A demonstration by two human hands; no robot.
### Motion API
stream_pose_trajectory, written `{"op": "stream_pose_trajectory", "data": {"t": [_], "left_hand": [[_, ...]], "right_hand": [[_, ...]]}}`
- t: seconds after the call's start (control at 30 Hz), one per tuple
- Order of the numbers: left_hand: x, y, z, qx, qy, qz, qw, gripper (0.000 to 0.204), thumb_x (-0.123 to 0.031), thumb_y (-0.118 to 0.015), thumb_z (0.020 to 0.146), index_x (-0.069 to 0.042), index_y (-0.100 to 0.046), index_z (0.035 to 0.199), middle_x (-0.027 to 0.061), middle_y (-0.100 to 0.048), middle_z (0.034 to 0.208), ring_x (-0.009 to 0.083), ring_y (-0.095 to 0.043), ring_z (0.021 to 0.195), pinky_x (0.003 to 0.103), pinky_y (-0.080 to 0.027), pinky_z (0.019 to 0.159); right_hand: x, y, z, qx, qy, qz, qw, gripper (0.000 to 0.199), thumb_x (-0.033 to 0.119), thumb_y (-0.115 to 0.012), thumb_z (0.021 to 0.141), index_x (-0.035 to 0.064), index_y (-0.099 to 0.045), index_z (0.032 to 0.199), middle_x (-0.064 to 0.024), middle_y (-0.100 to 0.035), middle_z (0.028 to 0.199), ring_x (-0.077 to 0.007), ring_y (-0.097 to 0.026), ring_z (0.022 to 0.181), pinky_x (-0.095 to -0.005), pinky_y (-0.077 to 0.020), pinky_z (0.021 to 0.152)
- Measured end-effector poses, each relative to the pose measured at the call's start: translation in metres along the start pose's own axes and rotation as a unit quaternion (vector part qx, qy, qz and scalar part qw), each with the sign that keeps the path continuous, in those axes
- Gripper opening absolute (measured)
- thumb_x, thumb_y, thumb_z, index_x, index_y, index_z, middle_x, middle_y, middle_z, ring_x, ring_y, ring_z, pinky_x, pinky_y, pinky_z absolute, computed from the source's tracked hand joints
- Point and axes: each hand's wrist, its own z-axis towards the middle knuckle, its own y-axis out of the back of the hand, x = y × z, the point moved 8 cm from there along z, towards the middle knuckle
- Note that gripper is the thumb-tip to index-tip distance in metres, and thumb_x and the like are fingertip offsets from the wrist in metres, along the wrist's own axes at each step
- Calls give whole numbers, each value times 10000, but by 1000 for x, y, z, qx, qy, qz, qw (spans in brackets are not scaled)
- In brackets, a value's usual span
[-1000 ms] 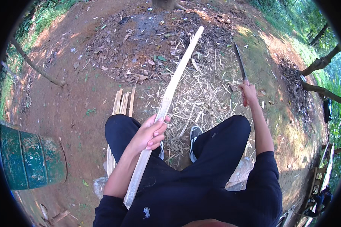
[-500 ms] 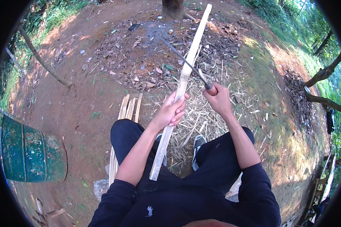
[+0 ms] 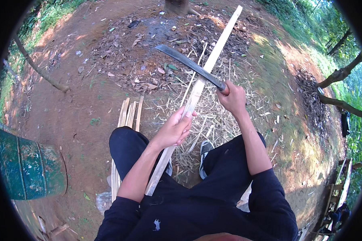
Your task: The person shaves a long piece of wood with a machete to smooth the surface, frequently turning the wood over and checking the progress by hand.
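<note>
My left hand (image 3: 175, 128) is closed around the lower part of a long pale bamboo strip (image 3: 222, 42). The strip runs from my lap up and away to the right, over the ground. In my right hand (image 3: 232, 98) is the handle of a machete (image 3: 183, 59) with a dark, slightly curved blade. Its blade crosses the strip above my left hand, seemingly against it, with the tip pointing to the far left. Thin slivers (image 3: 190, 86) show beside the strip, below the blade.
Split bamboo strips (image 3: 128, 114) lie beside my left knee. Shavings (image 3: 249, 116) cover the soil in front of my feet. A green metal drum (image 3: 32, 166) stands at left, a tree trunk (image 3: 179, 6) at the far side, and bare branches (image 3: 342, 75) at right.
The machete's blade has turned so more of its flat side shows. The strip's far end has swung to the right. The view has shifted slightly.
</note>
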Motion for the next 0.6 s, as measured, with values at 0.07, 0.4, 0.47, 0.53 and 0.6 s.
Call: {"op": "stream_pose_trajectory", "data": {"t": [0.07,0.4,0.47,0.53,0.6], "left_hand": [[1,-4,0,7,13,-9,1000,270,-271,-352,1085,-42,-445,1193,-44,-345,658,11,-296,386,172,-270,304],[15,-6,-1,5,29,43,999,252,-266,-350,1086,-53,-442,1185,-59,-345,630,16,-303,402,200,-278,338],[14,-3,-4,5,32,37,999,249,-264,-351,1086,-54,-441,1184,-62,-339,629,14,-301,404,196,-276,338],[16,-12,-5,23,46,32,998,248,-264,-351,1086,-56,-441,1187,-63,-336,633,12,-299,406,193,-274,337],[16,-19,-8,37,60,34,997,250,-266,-349,1086,-60,-441,1193,-63,-335,642,11,-297,408,189,-272,338]], "right_hand": [[0,-3,-4,0,46,-35,998,219,210,-683,762,70,-524,706,-124,-595,598,-345,-615,529,-450,-482,506],[-31,-24,1,-15,66,-86,994,188,153,-652,784,98,-525,657,-64,-545,498,-199,-557,400,-371,-447,397],[-15,-27,-2,-10,122,-86,989,205,153,-647,789,106,-522,634,-59,-534,487,-190,-528,378,-366,-428,381],[-42,-27,-1,9,141,-84,986,213,163,-634,803,108,-523,629,-62,-533,488,-195,-521,373,-368,-424,378],[-66,1,19,-71,24,-150,986,202,159,-636,831,86,-555,662,-58,-573,519,-192,-559,407,-364,-452,405]]}}
